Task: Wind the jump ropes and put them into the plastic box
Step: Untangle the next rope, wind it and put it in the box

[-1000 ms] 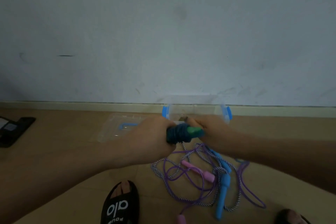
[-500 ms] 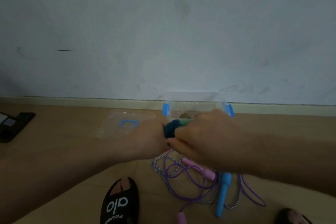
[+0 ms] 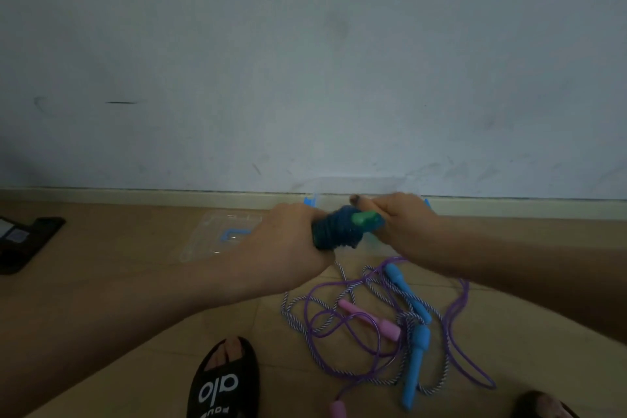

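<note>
My left hand [image 3: 288, 244] grips a wound bundle of dark blue jump rope [image 3: 334, 231] with green handles [image 3: 364, 219] sticking out to the right. My right hand [image 3: 400, 224] holds the green handle end of that bundle. Both hands are in front of the clear plastic box [image 3: 366, 185] with blue latches, which stands against the wall and is mostly hidden by them. On the floor below lie a tangled blue-handled rope [image 3: 419, 343] with a striped cord and a pink-handled rope [image 3: 369, 316] with a purple cord.
The box's clear lid [image 3: 217, 234] with a blue handle lies flat on the wooden floor to the left. A dark device [image 3: 23, 241] sits at the far left. My sandalled foot [image 3: 225, 380] is at the bottom, another foot [image 3: 543, 404] at bottom right.
My right hand swung over the bundle and came back to the green handle end. The bundle stayed in my left hand, in front of the box.
</note>
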`<move>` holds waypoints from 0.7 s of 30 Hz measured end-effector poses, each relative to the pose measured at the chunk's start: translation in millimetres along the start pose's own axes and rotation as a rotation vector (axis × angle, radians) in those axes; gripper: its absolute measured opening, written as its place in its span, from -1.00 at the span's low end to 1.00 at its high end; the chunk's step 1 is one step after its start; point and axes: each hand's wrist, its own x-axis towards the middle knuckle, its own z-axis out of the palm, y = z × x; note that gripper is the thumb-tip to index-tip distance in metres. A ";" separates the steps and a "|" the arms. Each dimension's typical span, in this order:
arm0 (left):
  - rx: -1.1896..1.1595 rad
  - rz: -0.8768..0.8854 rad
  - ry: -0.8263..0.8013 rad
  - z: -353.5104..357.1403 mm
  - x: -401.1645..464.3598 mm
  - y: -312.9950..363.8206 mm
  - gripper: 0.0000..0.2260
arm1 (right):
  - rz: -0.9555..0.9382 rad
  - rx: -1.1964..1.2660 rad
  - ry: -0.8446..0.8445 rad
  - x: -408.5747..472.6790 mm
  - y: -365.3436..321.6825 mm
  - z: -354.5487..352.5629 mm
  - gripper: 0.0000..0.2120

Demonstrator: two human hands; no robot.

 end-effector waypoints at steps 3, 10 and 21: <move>-0.084 -0.076 -0.011 5.0 1.7 -0.1 -0.76 | 0.124 0.159 0.083 -26.6 -4.0 18.6 -0.55; -0.202 -0.203 -0.008 14.6 9.4 -15.6 -0.86 | -0.288 -0.419 0.129 -54.3 -24.6 18.1 -0.61; 0.046 0.033 -0.108 25.2 5.3 -14.7 -0.95 | -0.487 -0.546 0.146 3.1 -52.2 -28.4 -0.51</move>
